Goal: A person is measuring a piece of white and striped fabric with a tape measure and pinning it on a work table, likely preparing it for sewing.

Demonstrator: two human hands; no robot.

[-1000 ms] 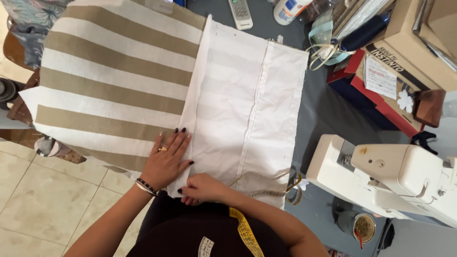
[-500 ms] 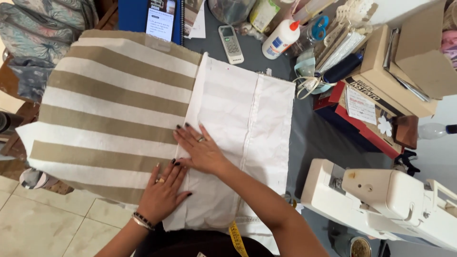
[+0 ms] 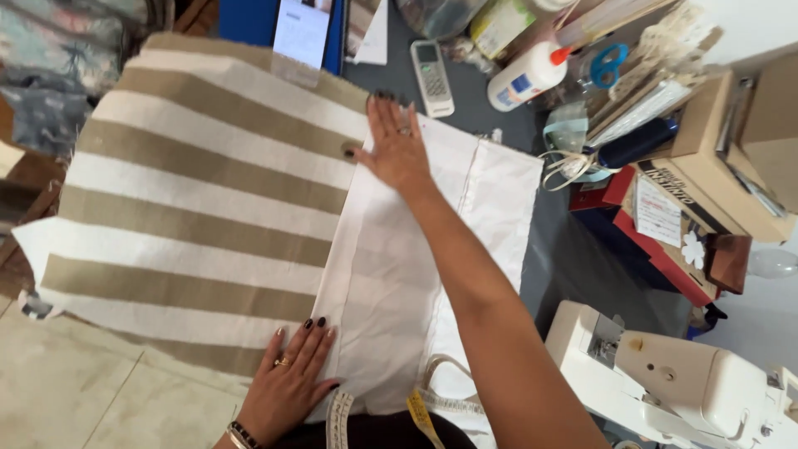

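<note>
White fabric panel (image 3: 399, 274) lengthwise away, probably flat, under 2 hands.

Single head cam, looking steeply down at the bench (image 3: 573, 258) from close above; both hands' fingers (image 3: 391, 112) sit mid-frame, floor beyond the near fingers.

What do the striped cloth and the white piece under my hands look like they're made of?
The striped cloth looks like heavy woven cotton or canvas: matte, coarse, lying stiffly flat. The white piece seems thinner woven cotton, matte and softly creased, with a stitched seam. The fibre itself cannot be told.
</note>
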